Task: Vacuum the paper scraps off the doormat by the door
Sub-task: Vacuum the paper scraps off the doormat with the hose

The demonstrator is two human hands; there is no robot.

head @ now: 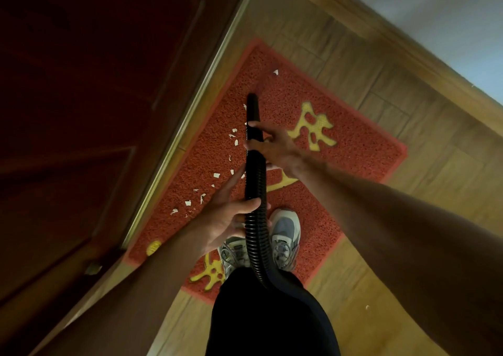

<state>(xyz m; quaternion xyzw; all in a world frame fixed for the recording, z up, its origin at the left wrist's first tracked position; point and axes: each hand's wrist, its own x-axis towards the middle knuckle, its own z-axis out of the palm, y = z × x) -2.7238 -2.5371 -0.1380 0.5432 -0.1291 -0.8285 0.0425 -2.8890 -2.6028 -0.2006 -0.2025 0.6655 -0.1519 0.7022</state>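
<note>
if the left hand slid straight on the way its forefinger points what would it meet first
Probably the right hand, which grips the vacuum hose just ahead of the left hand; depth is unclear.

On the wood-plank floor [408, 247], the red rectangular loop-pile doormat [353, 143] lies right of the dark wooden door [81, 111]. The doormat's door side carries white paper scraps [216, 175], left of the black ribbed vacuum hose [255, 181].
</note>
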